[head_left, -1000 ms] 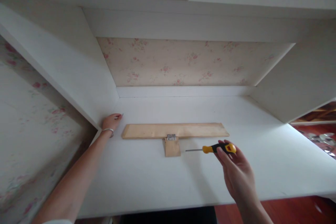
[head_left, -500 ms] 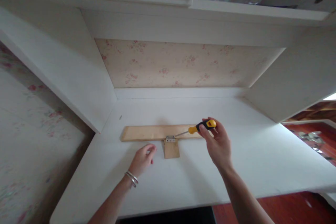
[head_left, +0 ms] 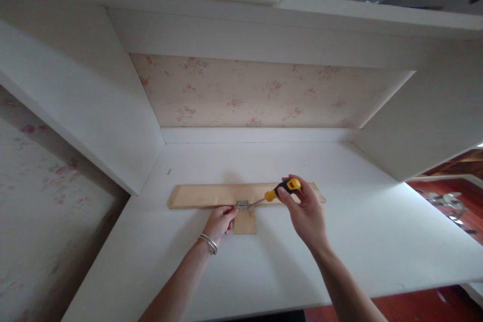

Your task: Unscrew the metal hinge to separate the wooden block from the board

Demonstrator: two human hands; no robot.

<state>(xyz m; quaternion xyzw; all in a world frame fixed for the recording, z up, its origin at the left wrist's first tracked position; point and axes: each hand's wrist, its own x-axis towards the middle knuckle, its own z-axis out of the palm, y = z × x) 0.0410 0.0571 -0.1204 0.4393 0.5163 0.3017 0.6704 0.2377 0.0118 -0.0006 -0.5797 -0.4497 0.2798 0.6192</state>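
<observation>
A long pale wooden board (head_left: 204, 195) lies across the white counter. A small square wooden piece (head_left: 245, 224) sits below its middle, with a metal hinge (head_left: 242, 205) over the joint between them. My right hand (head_left: 305, 211) is closed around the yellow-and-black handle of a screwdriver (head_left: 283, 189). The screwdriver slants down to the left, its tip at the hinge's right part. My left hand (head_left: 219, 222) has its thumb and fingers pinched together at the hinge's left end, beside the small piece. Whatever lies between those fingertips is hidden.
The white counter (head_left: 358, 241) is bounded by side panels and a wallpapered back wall (head_left: 245, 93). A small dark object (head_left: 169, 171) lies at the counter's back left. Overhead is a cabinet shelf (head_left: 339, 12) holding clear plastic items. Red flooring (head_left: 411, 304) shows at lower right.
My left hand has moved right and up to the hinge, its fingertips now at its left end. The screwdriver tip stays at the hinge, slightly lower. The view has shifted slightly.
</observation>
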